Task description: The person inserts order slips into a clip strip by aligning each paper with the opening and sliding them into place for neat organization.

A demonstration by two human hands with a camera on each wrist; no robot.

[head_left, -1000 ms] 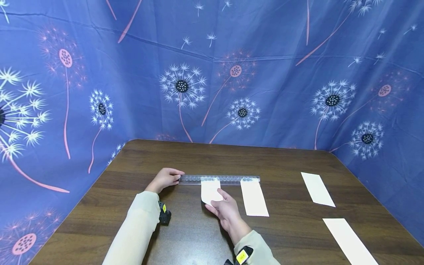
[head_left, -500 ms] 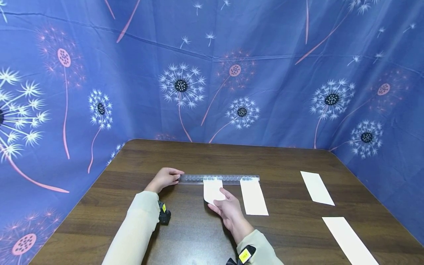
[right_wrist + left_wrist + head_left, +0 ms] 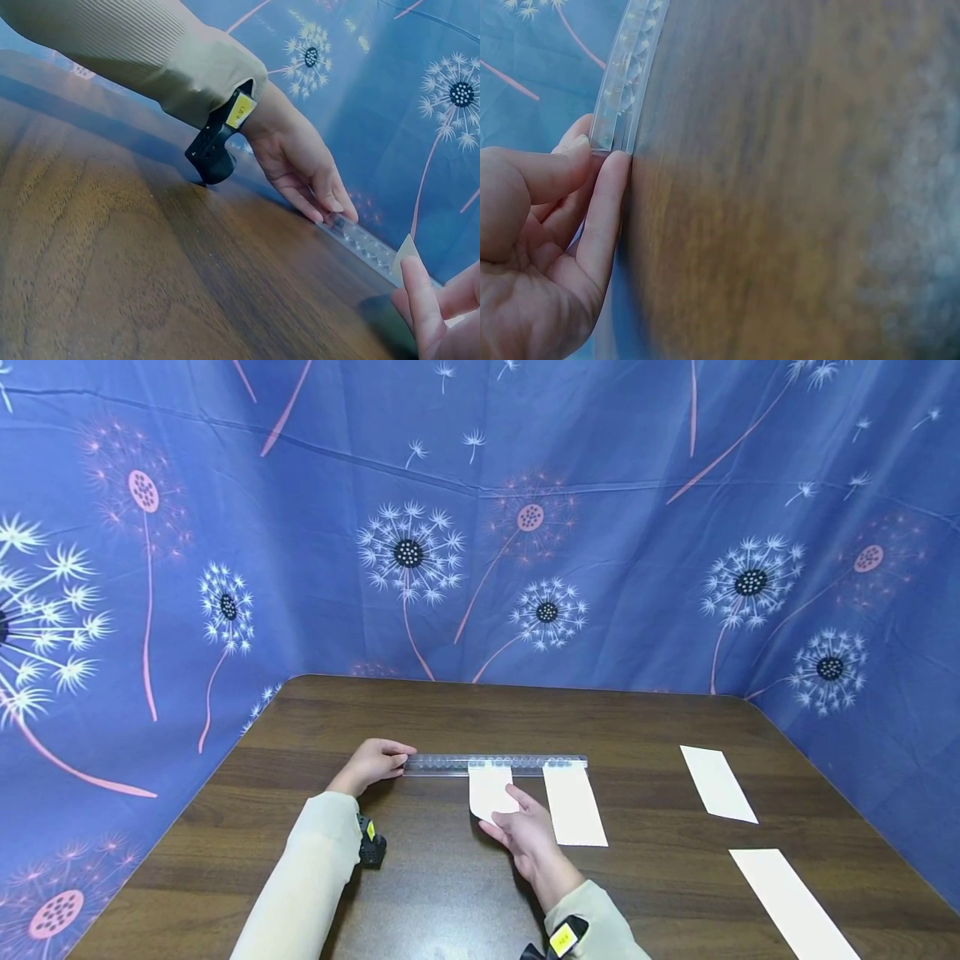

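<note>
A clear plastic strip [image 3: 435, 766] with a row of round bumps lies crosswise on the table. My left hand [image 3: 372, 765] pinches its left end between thumb and fingers; the left wrist view shows the thumb at the strip's end [image 3: 615, 127]. My right hand [image 3: 531, 837] holds a white paper card [image 3: 489, 789] by its lower right corner, thumb on one side and fingers beneath. The card's top edge meets the strip near its middle, and its lower edge is lifted. A second white card [image 3: 576, 806] lies to the right, its top edge at the strip's right end.
Two more white cards lie at the right of the brown wooden table [image 3: 637, 893], one farther back [image 3: 718, 783] and one nearer [image 3: 791, 902]. A blue dandelion-print cloth [image 3: 637, 568] hangs behind and beside the table.
My right hand has slid the held card rightward along the strip, closer to the second card. My left hand stays at the strip's left end.
</note>
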